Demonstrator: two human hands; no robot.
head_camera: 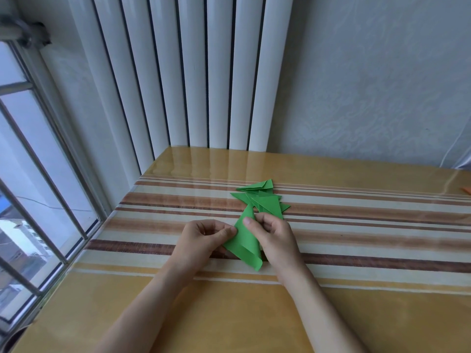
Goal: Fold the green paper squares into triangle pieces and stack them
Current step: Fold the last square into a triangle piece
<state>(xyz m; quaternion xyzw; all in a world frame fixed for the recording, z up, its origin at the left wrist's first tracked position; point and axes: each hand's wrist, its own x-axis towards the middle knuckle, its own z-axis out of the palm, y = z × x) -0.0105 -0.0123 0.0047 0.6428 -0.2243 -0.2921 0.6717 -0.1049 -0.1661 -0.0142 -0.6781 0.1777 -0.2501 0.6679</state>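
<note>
Now both hands, left hand (204, 235) and right hand (272, 233), pinch the green paper (244, 240) between them (long axis pointing away), stack (262, 200) just beyond the right hand.

- Left hand (204, 238): fingers curled, thumb and forefinger pinching the left edge of the green paper (246, 240).
- Right hand (274, 234): thumb pressed on the paper's upper part (other fingers curled behind).
- Both forearms bare, converging from the lower frame.
</note>
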